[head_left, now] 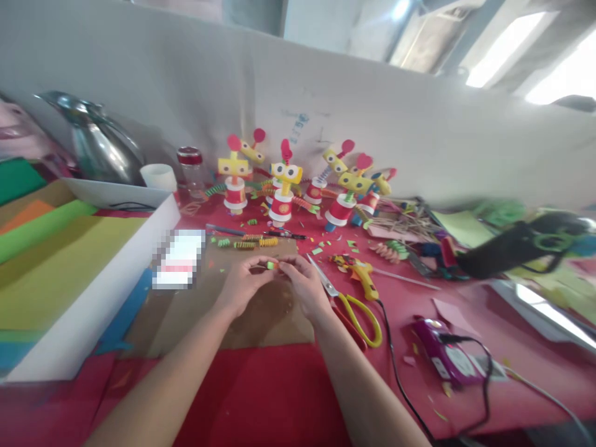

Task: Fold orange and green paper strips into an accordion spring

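Over the brown board (186,323), my left hand (244,282) and my right hand (305,282) meet with their fingertips pinched together. Between them is a small folded paper piece (272,265), green and orange. Both hands seem to grip it; the fingers partly hide it. Just beyond lie several coiled paper springs (269,243) in green and yellow. Right of my right hand are scissors (358,316) with yellow and red handles, and a yellow glue gun (365,279) on its side.
Several paper-cup robot figures (282,205) stand along the wall. A white box (130,273) of coloured paper sits at left, near a steel jug (100,139) and a glass jar (190,167). A purple power strip (447,354) with cables lies at right. Paper scraps dot the red table.
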A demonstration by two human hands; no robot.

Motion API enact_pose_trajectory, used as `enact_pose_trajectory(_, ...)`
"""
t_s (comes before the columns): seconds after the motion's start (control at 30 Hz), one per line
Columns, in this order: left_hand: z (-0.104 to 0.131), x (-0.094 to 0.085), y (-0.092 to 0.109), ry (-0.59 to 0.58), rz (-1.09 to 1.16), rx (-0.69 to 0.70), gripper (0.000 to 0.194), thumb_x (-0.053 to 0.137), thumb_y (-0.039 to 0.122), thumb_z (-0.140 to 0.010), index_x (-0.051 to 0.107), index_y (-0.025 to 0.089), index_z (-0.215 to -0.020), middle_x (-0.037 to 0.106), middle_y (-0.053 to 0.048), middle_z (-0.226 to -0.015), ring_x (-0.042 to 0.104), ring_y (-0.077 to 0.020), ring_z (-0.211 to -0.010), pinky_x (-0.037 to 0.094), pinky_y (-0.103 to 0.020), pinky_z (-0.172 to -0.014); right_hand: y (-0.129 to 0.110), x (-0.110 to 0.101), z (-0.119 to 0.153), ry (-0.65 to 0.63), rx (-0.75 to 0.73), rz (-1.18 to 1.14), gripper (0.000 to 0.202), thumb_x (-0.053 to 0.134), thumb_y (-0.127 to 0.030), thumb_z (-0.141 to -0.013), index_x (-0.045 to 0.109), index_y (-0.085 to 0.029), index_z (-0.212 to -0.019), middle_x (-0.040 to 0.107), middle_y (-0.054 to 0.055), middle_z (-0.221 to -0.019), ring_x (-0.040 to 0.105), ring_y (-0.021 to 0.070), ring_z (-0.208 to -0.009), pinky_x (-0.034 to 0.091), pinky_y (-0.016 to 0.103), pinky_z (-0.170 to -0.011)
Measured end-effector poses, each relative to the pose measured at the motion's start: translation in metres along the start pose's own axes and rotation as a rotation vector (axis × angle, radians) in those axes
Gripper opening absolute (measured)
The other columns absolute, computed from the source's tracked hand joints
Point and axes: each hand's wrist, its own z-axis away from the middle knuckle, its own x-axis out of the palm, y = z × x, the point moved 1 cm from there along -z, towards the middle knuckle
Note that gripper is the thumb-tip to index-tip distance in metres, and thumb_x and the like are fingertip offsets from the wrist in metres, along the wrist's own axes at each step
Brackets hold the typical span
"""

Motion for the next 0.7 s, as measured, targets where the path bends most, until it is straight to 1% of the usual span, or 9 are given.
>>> enact_pose_trajectory(0.1,-0.004,-0.004,-0.003,0.061,0.001,-0.006,0.034,0.080,0.035,-0.060,0.072,0.021,-0.090,0.071,-0.003,-0.076,0.065,-0.0163,-0.072,0.046,-0.027,-0.072,-0.013,-0.025,-0.003,0.157,-0.142,0.439,0.023,0.056,-0.039,-0.077,0.065,-0.019,-0.086,0.068,0.002,-0.079,0.062,0.0169,-0.075,0.049,0.029,-0.071)
enact_pose_trajectory(0.23,-0.006,-0.005,0.001,0.089,0.011,0.054,0.032,0.079,0.034,-0.062,0.071,0.020,-0.089,0.071,-0.003,-0.077,0.066,-0.0164,-0.077,0.048,-0.029,-0.079,-0.035,-0.096,-0.005,0.399,-0.153,0.686,0.015,0.062,-0.026,-0.069,0.063,-0.017,-0.080,0.066,0.009,-0.089,0.059,0.0262,-0.092,0.042,0.039,-0.087)
enact_pose_trajectory(0.3,-0.006,-0.005,0.004,0.100,0.032,0.092,0.030,0.079,0.033,-0.062,0.070,0.019,-0.087,0.071,-0.004,-0.077,0.067,-0.0168,-0.077,0.049,-0.031,-0.082,-0.038,-0.134,-0.004,0.564,-0.036,1.053,0.018,0.062,-0.026,-0.068,0.062,-0.017,-0.084,0.065,0.012,-0.096,0.057,0.0292,-0.100,0.040,0.040,-0.090)
enact_pose_trajectory(0.33,-0.006,-0.005,0.005,0.105,0.048,0.103,0.030,0.079,0.032,-0.062,0.070,0.018,-0.087,0.071,-0.004,-0.076,0.067,-0.0168,-0.076,0.049,-0.032,-0.083,-0.037,-0.151,-0.004,0.583,0.063,1.172,0.023,0.064,-0.027,-0.068,0.061,-0.016,-0.087,0.065,0.015,-0.098,0.057,0.0310,-0.102,0.041,0.040,-0.088)
enact_pose_trajectory(0.4,-0.007,-0.006,0.006,0.108,0.076,0.116,0.028,0.079,0.031,-0.062,0.070,0.018,-0.085,0.071,-0.004,-0.075,0.067,-0.0168,-0.075,0.050,-0.033,-0.083,-0.030,-0.174,-0.006,0.516,0.197,1.279,0.032,0.069,-0.029,-0.064,0.060,-0.014,-0.091,0.065,0.018,-0.100,0.060,0.0317,-0.097,0.044,0.038,-0.081)
enact_pose_trajectory(0.47,-0.009,-0.007,0.005,0.111,0.098,0.131,0.027,0.079,0.030,-0.063,0.069,0.018,-0.085,0.071,-0.004,-0.076,0.068,-0.0170,-0.075,0.051,-0.034,-0.083,-0.025,-0.185,-0.009,0.436,0.168,1.314,0.029,0.070,-0.027,-0.062,0.060,-0.016,-0.087,0.067,0.014,-0.094,0.062,0.0287,-0.091,0.044,0.034,-0.073)
enact_pose_trajectory(0.53,-0.009,-0.009,0.004,0.121,0.107,0.135,0.027,0.078,0.029,-0.063,0.069,0.018,-0.085,0.070,-0.003,-0.074,0.068,-0.0170,-0.075,0.051,-0.034,-0.083,-0.023,-0.189,-0.011,0.442,0.189,1.268,0.021,0.072,-0.027,-0.058,0.060,-0.018,-0.073,0.067,0.010,-0.078,0.062,0.0260,-0.079,0.043,0.031,-0.063)
enact_pose_trajectory(0.63,-0.008,-0.009,0.007,0.136,0.124,0.124,0.025,0.078,0.028,-0.062,0.069,0.017,-0.083,0.070,-0.003,-0.072,0.068,-0.0169,-0.073,0.052,-0.035,-0.083,-0.025,-0.183,-0.014,0.424,0.253,0.880,0.019,0.071,-0.026,-0.057,0.054,-0.019,-0.053,0.057,0.003,-0.049,0.054,0.0173,-0.050,0.035,0.026,-0.045)
enact_pose_trajectory(0.7,-0.006,-0.009,0.010,0.137,0.137,0.114,0.025,0.079,0.027,-0.062,0.069,0.016,-0.081,0.070,-0.003,-0.072,0.068,-0.0168,-0.072,0.052,-0.035,-0.082,-0.029,-0.174,-0.012,0.425,0.185,0.645,0.019,0.070,-0.023,-0.057,0.053,-0.019,-0.050,0.053,0.001,-0.042,0.047,0.0130,-0.040,0.031,0.024,-0.038)
